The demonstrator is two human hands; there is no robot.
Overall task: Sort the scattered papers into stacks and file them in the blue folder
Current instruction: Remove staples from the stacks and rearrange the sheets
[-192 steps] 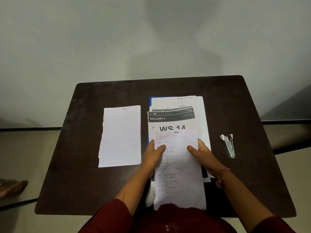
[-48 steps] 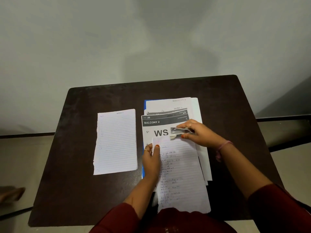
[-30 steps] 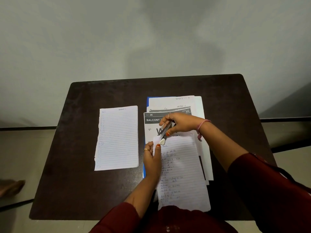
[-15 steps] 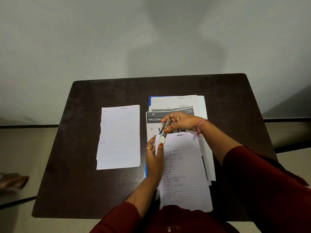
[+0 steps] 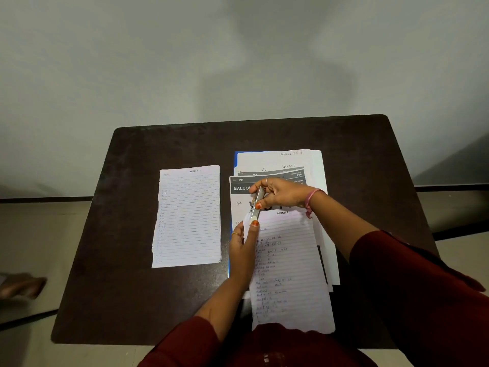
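Note:
A handwritten lined sheet (image 5: 288,271) lies on top of a pile of printed papers (image 5: 275,165), with the blue folder (image 5: 235,157) showing only as a thin edge under the pile. My left hand (image 5: 243,247) pinches the top left corner of the handwritten sheet. My right hand (image 5: 280,194) grips a metal stapler (image 5: 256,205), whose tip sits over that same corner. A second lined sheet (image 5: 189,215) lies flat to the left, apart from the pile.
The dark brown table (image 5: 132,287) stands against a grey wall. Its front edge runs close to my body. A person's foot (image 5: 21,286) shows on the floor at the far left.
My right hand took the stapler from the table's right side and brought it to the sheet's top left corner. In the last half second both hands stay almost still.

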